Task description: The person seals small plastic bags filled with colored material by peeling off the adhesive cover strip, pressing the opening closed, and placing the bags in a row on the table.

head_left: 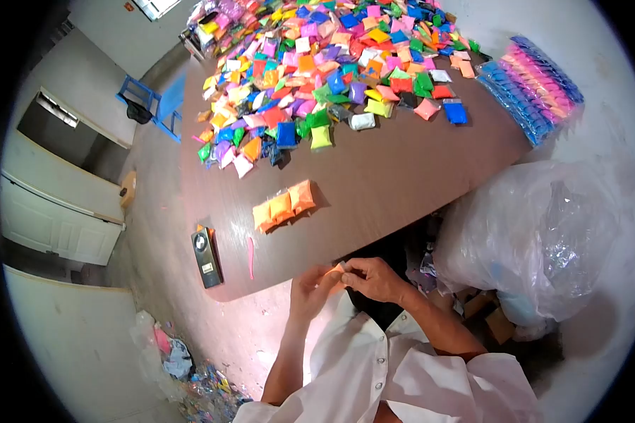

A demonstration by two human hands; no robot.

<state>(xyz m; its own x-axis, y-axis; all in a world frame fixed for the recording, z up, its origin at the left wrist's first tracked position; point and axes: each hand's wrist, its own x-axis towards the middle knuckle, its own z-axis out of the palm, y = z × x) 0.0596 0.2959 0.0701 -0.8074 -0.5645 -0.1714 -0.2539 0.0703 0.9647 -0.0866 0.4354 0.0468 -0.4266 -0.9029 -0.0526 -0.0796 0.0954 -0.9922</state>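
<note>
Just off the table's near edge, my left hand [313, 287] and my right hand [374, 278] meet around a small orange packet [337, 273]. Fingers of both hands are closed on it, and they hide most of its surface. Beyond them on the brown table [374, 183] lie three orange packets [282, 207] in a row, side by side. A thin pink plastic stick [251, 257] rests to the left of my hands. Farther left is a black device with a round dial [207, 257], near the table's corner.
A large heap of small coloured packets [317, 77] covers the table's far part. Clear bags of blue and pink pieces [529, 92] lie at the far right. A big translucent plastic bag [529, 240] stands right of the table. Blue chair [155, 106] and floor litter [204, 388] are at left.
</note>
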